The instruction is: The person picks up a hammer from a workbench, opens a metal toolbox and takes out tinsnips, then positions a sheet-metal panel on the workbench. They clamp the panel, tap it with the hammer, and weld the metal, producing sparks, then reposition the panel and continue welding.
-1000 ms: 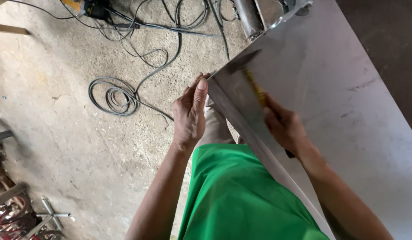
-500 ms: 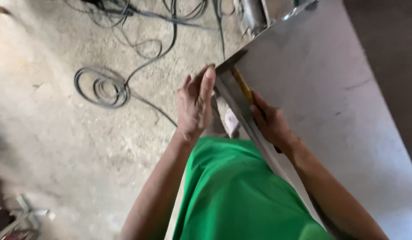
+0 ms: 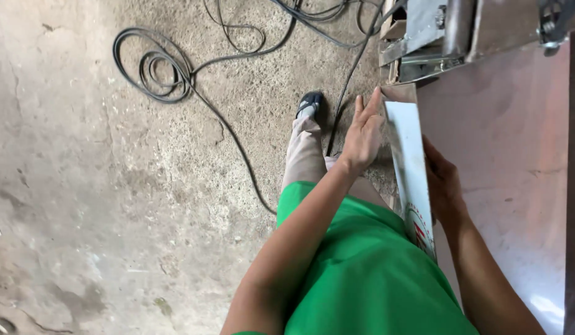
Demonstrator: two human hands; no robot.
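Note:
I stand at the edge of a large shiny metal sheet [image 3: 504, 155] whose near edge is folded down into a white-coated strip [image 3: 408, 161]. My left hand [image 3: 364, 133] lies flat, fingers straight, against the outer side of that strip. My right hand [image 3: 442, 183] grips the strip from the sheet's side, fingers partly hidden behind it. My green shirt [image 3: 362, 273] fills the lower middle, with one trouser leg and a dark shoe [image 3: 310, 104] on the floor beyond.
A metal machine frame [image 3: 461, 31] stands at the sheet's far end. Black cables run over the rough concrete floor [image 3: 114, 186], with a coil [image 3: 154, 68] at the upper left.
The view has swung so the sheet's edge now runs nearly upright in the frame. My left hand has flattened against the folded strip; my right hand has slid along it.

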